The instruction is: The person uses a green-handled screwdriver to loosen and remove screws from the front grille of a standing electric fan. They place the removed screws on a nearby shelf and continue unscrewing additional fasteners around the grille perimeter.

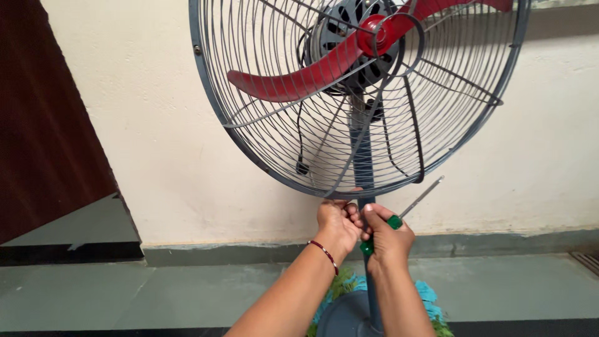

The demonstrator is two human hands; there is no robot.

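**Head view: both hands up at the bottom rim of a pedestal fan**

Head cam looks down and forward, so here's the rundown from left to right. Far left there's a dark reddish-brown door [37, 118], and next to it the cream wall [175, 143], with a grey-green skirting strip running along its foot and a grey floor [125, 293] below that.

Middle of the shot is the pedestal fan. Its grey wire guard [262, 143] fills most of the top half, with the red blades [293, 81] and red hub behind the wires. A black cord hangs down inside the guard area.

The left hand [337, 221] is right at the lowest point of the guard rim, fingers curled in tight and pinched against the rim where it meets the pole. There's a thin red bracelet [324, 253] on that wrist. Can't really see what the fingertips are gripping, they're tucked behind the rim.

Just beside it, touching knuckles more or less, the right hand [387, 240] is closed around a screwdriver [405, 209] with a green handle. The metal shaft sticks out up and to the right, tip near the guard rim but pointing away from it.

The grey pole [363, 156] runs down between the forearms to a round base [349, 315], which sits on a shaggy green and blue mat [430, 296]. Far right on the floor there's a bit of a drain grate [586, 262].
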